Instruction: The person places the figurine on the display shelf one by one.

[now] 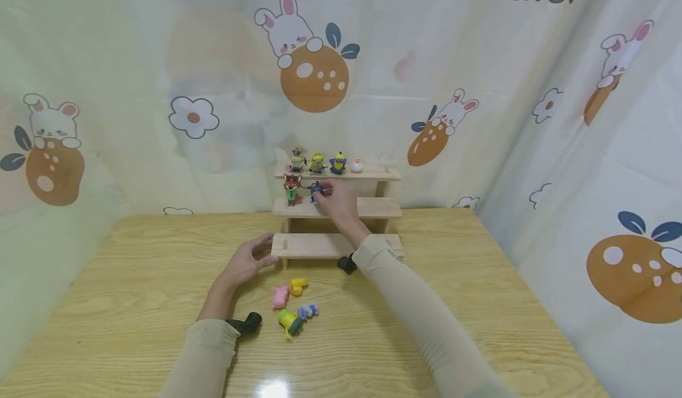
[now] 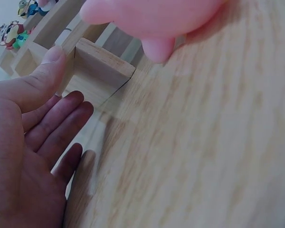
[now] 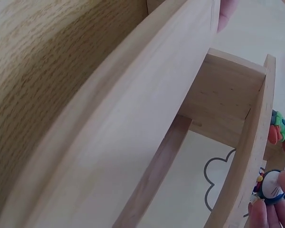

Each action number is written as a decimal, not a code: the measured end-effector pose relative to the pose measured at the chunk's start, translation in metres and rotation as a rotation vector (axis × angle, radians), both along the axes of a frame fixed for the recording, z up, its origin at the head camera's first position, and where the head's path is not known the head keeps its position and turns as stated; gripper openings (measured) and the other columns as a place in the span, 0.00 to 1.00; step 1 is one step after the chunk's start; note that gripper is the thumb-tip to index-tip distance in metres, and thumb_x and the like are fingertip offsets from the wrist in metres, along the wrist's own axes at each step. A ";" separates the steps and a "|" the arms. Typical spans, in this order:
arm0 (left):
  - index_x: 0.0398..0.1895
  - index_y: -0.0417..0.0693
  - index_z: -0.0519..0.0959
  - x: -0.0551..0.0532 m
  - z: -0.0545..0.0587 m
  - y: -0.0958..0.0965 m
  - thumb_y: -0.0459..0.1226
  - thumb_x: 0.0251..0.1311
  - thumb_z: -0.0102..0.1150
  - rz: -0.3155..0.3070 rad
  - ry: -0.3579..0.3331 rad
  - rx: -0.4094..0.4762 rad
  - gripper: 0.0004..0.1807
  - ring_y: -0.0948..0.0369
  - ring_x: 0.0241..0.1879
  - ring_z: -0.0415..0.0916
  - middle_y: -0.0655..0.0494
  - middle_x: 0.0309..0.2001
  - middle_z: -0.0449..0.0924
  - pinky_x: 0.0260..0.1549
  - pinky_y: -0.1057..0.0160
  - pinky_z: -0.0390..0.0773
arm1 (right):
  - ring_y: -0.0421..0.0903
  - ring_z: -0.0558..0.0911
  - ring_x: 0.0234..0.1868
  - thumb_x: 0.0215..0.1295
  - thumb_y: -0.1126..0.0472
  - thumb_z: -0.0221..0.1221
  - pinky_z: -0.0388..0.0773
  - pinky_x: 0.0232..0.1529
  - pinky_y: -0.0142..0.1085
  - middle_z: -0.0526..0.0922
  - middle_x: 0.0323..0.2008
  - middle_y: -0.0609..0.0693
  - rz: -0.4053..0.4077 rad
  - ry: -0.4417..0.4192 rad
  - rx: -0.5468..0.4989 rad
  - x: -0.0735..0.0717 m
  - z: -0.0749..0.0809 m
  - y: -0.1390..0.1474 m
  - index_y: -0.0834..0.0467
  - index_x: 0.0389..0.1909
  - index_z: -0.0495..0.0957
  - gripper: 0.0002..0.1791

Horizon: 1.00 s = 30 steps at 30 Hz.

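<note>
A three-step wooden display shelf [image 1: 314, 245] stands at the back of the table. At its middle step, my right hand [image 1: 338, 201] pinches a small blue Doraemon figurine [image 3: 271, 184] with a white whiskered face, close over the board. A fox figurine [image 1: 291, 192] in green stands left of it on that step. My left hand [image 1: 249, 263] rests at the left end of the lowest step, its fingers relaxed and thumb by the front corner. In the left wrist view, the palm holds nothing and the fingertips lie right at the wood.
On the top step stand several figurines, among them a purple-caped one [image 1: 338, 163] and a white one [image 1: 356, 166]. Between the arms lie a pink toy [image 1: 280, 297], a yellow toy [image 1: 299, 286], a yellow-green figurine [image 1: 289, 321] and a blue-white one [image 1: 308, 311]. A printed curtain [image 1: 234, 90] hangs behind.
</note>
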<state>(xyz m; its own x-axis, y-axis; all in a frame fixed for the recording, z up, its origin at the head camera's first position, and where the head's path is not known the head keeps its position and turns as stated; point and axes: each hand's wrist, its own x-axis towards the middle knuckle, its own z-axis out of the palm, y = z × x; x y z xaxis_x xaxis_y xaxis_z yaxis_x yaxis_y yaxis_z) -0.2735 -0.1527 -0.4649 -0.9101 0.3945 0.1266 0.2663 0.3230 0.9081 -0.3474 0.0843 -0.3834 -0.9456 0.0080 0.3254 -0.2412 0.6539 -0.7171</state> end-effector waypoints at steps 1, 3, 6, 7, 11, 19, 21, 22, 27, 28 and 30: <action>0.68 0.32 0.60 0.000 0.000 0.000 0.34 0.59 0.61 0.001 0.003 -0.001 0.36 0.39 0.61 0.68 0.33 0.61 0.70 0.63 0.41 0.63 | 0.45 0.85 0.40 0.59 0.58 0.64 0.83 0.40 0.34 0.86 0.42 0.52 0.000 -0.001 0.002 0.000 0.000 0.000 0.59 0.47 0.82 0.16; 0.68 0.32 0.60 0.000 0.000 0.000 0.34 0.59 0.62 0.004 0.002 0.005 0.36 0.39 0.61 0.68 0.32 0.61 0.70 0.64 0.41 0.62 | 0.45 0.85 0.40 0.59 0.58 0.64 0.83 0.40 0.34 0.86 0.42 0.52 0.000 0.000 0.010 0.000 -0.001 0.000 0.59 0.47 0.82 0.16; 0.68 0.32 0.60 0.000 0.000 0.000 0.34 0.59 0.62 0.005 0.001 0.002 0.36 0.39 0.61 0.68 0.33 0.61 0.70 0.64 0.41 0.63 | 0.45 0.86 0.40 0.58 0.57 0.64 0.83 0.40 0.34 0.86 0.42 0.52 -0.001 0.016 0.028 0.000 -0.001 -0.001 0.59 0.47 0.82 0.16; 0.68 0.32 0.60 0.000 0.000 0.000 0.34 0.59 0.62 0.007 0.001 0.001 0.36 0.39 0.61 0.68 0.33 0.61 0.71 0.64 0.41 0.63 | 0.45 0.86 0.39 0.58 0.57 0.64 0.83 0.39 0.34 0.86 0.42 0.52 0.000 0.022 0.030 0.000 -0.001 -0.001 0.59 0.46 0.82 0.16; 0.68 0.33 0.60 0.000 0.001 0.000 0.35 0.59 0.62 0.011 -0.004 -0.002 0.36 0.40 0.61 0.68 0.33 0.61 0.71 0.64 0.42 0.62 | 0.45 0.86 0.39 0.58 0.57 0.64 0.83 0.38 0.34 0.86 0.42 0.52 -0.001 0.026 0.040 0.000 -0.001 -0.001 0.59 0.47 0.82 0.16; 0.68 0.33 0.60 0.001 0.003 0.000 0.35 0.59 0.62 0.011 -0.009 -0.006 0.36 0.40 0.62 0.67 0.33 0.61 0.70 0.64 0.41 0.62 | 0.44 0.85 0.40 0.59 0.56 0.64 0.82 0.40 0.35 0.86 0.43 0.51 -0.011 0.009 0.082 0.000 -0.001 -0.002 0.58 0.48 0.81 0.18; 0.68 0.33 0.60 0.001 0.003 0.000 0.35 0.59 0.62 0.008 -0.009 -0.007 0.36 0.40 0.62 0.67 0.33 0.61 0.71 0.64 0.41 0.62 | 0.45 0.84 0.41 0.59 0.55 0.64 0.82 0.41 0.36 0.85 0.43 0.51 -0.013 0.005 0.097 0.000 0.000 -0.001 0.58 0.49 0.81 0.18; 0.68 0.33 0.60 0.001 0.003 0.000 0.35 0.59 0.62 0.007 -0.009 -0.007 0.36 0.40 0.62 0.67 0.33 0.61 0.70 0.64 0.41 0.62 | 0.45 0.84 0.41 0.59 0.55 0.64 0.82 0.42 0.36 0.85 0.44 0.51 -0.011 0.004 0.101 0.000 0.000 -0.001 0.58 0.49 0.80 0.18; 0.69 0.33 0.59 0.000 0.002 0.000 0.34 0.59 0.62 0.007 -0.013 0.000 0.36 0.40 0.62 0.67 0.33 0.61 0.70 0.64 0.42 0.62 | 0.46 0.84 0.43 0.59 0.55 0.64 0.81 0.43 0.38 0.84 0.44 0.52 0.004 0.006 0.109 0.000 0.000 0.000 0.58 0.50 0.80 0.19; 0.69 0.33 0.59 0.000 0.002 0.000 0.35 0.59 0.62 0.007 -0.013 -0.002 0.36 0.40 0.62 0.67 0.33 0.61 0.70 0.64 0.42 0.62 | 0.46 0.84 0.43 0.59 0.55 0.64 0.81 0.43 0.38 0.84 0.44 0.52 0.006 0.007 0.110 0.000 0.000 0.000 0.58 0.50 0.80 0.19; 0.69 0.33 0.59 0.000 0.001 0.000 0.35 0.59 0.62 0.008 -0.015 -0.002 0.36 0.40 0.62 0.67 0.33 0.61 0.70 0.64 0.42 0.61 | 0.46 0.84 0.42 0.59 0.55 0.64 0.81 0.43 0.38 0.85 0.44 0.53 0.009 0.009 0.115 0.000 0.000 0.000 0.58 0.50 0.80 0.19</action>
<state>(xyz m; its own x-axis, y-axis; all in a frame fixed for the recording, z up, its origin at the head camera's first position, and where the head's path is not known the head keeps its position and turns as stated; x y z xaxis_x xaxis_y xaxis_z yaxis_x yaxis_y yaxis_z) -0.2731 -0.1527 -0.4637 -0.9152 0.3871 0.1119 0.2498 0.3271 0.9114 -0.3470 0.0843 -0.3831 -0.9426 -0.0383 0.3317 -0.2532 0.7295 -0.6354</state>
